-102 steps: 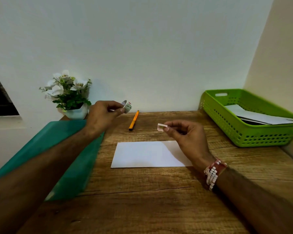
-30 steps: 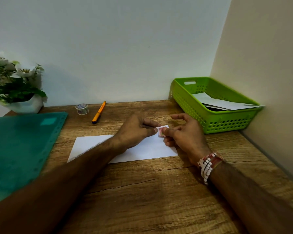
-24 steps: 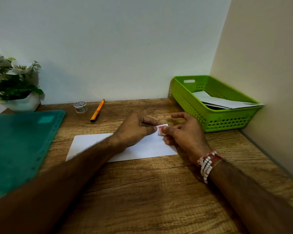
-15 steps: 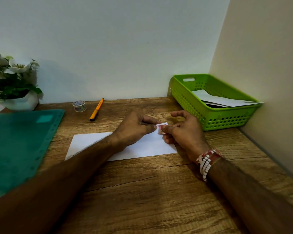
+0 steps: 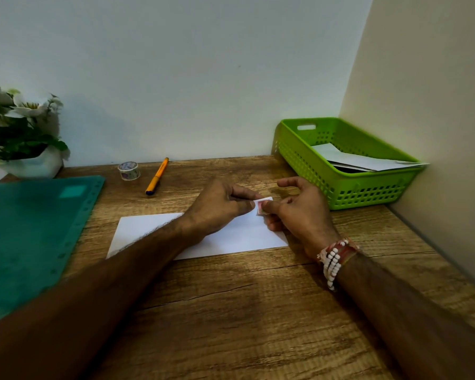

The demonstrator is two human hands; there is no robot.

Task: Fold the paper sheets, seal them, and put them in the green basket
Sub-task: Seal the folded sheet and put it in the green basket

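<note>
So, both hands are busy at the far right corner of the folded paper sheet [image 5: 148,229], which lies flat on the wooden desk [image 5: 231,311] about in the middle, long side facing the person. The left hand [image 5: 220,207] has its fingers curled in and pinches the left edge of a small piece of tape [image 5: 262,205] between thumb and forefinger. The right hand [image 5: 302,212] has the other edge: thumb on top of the tape, lower fingers tucked underneath, and the index finger sticking out loose above it, not touching anything. The tape has a pinkish print on it and sits right over the top edge of the sheet. Can't tell if it's actually stuck down or just held there.

The green basket [image 5: 368,187] is in the back right corner against the wall, near the right hand but apart from it, with a few white folded sheets [image 5: 362,161] lying in it, one poking out over the right rim.

Other stuff: a tape roll [image 5: 129,170] and an orange pen [image 5: 157,176] side by side near the back wall, a green plastic folder [image 5: 30,231] flat on the left, and a white pot of white flowers [image 5: 22,138] behind it. The right wrist has a bracelet [image 5: 333,259] of white beads and red thread.
</note>
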